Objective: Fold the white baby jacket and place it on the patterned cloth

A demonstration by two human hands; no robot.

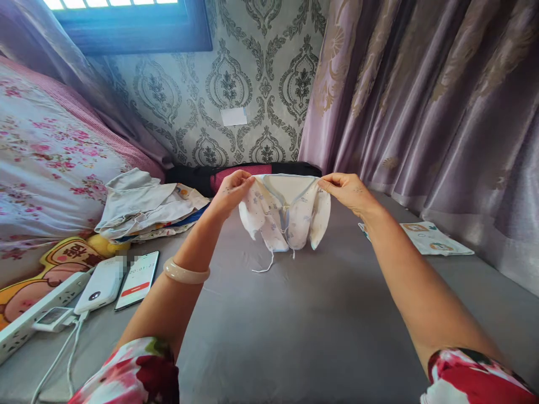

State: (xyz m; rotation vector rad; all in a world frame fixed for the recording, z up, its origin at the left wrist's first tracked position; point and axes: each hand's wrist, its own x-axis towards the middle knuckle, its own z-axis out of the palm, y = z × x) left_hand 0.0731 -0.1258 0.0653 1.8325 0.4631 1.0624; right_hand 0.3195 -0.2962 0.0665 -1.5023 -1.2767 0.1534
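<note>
Shirt [295, 216]: since each shoulder is pinched, it hangs spread btwn the hands, front facing the wearer of the cam, V-neck up top, over the far half of the sheet.
L hand [231, 193]: fingertips closed on 1 shoulder; thumb + finger only, prob. b/c the cloth is thin & light.
R hand [349, 193]: same pinch, opp. shoulder; hands held apart, which seems to be what pulls the neckline fairly straight.
Ties [269, 264]: dangling below hem, 1 end apparently on the sheet; can't tell if hem touches too.
Sleeves: hang loose at both sides, as nothing grips them.
Pile [147, 205]: clothes stacked loosely, far L, prob. there to leave the middle free for handling.
Cloth [438, 238]: flat, printed, on R, partly behind R forearm.
Phone [138, 280]: face up, timer-like readout, angled maybe for easy reading.
Power bank [101, 283]: just beside phone, nr strip [46, 311]; cables [69, 359] prob. limit how far it can sit.
Sheet [315, 314]: plain grey, mostly smooth, few faint creases.
Wall [261, 73]: grey damask pattern, small white card [234, 116] on it.
Curtain [421, 112]: shiny mauve, R; floral bedding [54, 146] L.
Window [126, 22]: upper L, bright, blue frame.
</note>
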